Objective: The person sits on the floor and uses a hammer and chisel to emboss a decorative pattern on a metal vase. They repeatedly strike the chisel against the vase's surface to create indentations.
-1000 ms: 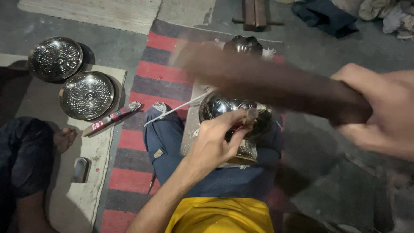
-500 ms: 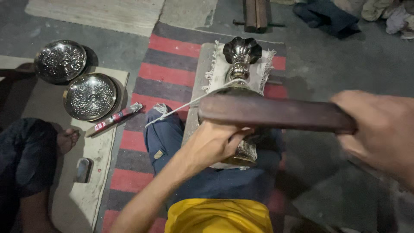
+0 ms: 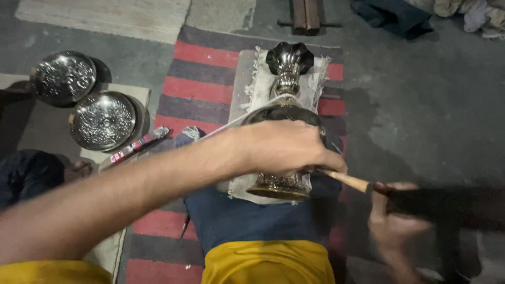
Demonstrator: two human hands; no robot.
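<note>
A shiny embossed metal vase lies on its side on a frayed white cloth over my blue-trousered legs, flared mouth pointing away from me. My left hand rests over the vase's round body and is shut on a thin tan rod that sticks out to the right. My right hand, blurred, grips a thick dark bar low on the right. The bar's near end meets the tip of the rod. My left forearm hides part of the vase body.
Two embossed metal bowls sit on a mat at the left, with a red-and-white stick beside them. A red striped rug lies under me. Another person's foot is at the left, and dark cloth at the top right.
My right hand has swung the dark bar down from in front of the camera to low on the right, at the rod's end. My left hand stays on the vase.
</note>
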